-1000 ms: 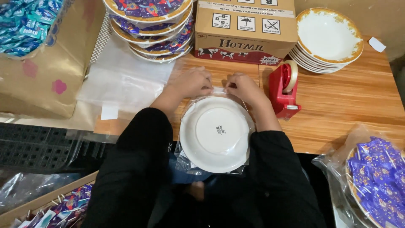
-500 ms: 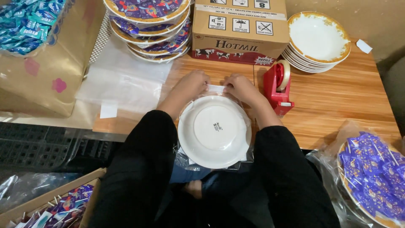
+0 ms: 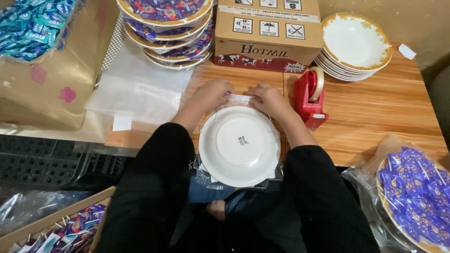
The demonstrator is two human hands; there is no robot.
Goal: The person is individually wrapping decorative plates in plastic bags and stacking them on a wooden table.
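Observation:
A white plate (image 3: 239, 144) lies upside down inside a clear plastic bag (image 3: 241, 179) at the near edge of the wooden table (image 3: 375, 117). My left hand (image 3: 212, 93) and my right hand (image 3: 267, 99) both pinch the bag's folded top flap at the plate's far rim. A red tape dispenser (image 3: 311, 96) stands just right of my right hand.
A stack of gold-rimmed white bowls (image 3: 354, 44) and a cardboard box (image 3: 267, 33) sit at the back. Bagged plates filled with purple sachets (image 3: 164, 28) are stacked back left; another one (image 3: 412, 192) lies at the near right. Flat clear bags (image 3: 136, 89) lie left.
The view has shifted slightly; both hands stay at the bag's flap by the plate's far rim, pressed a little closer together.

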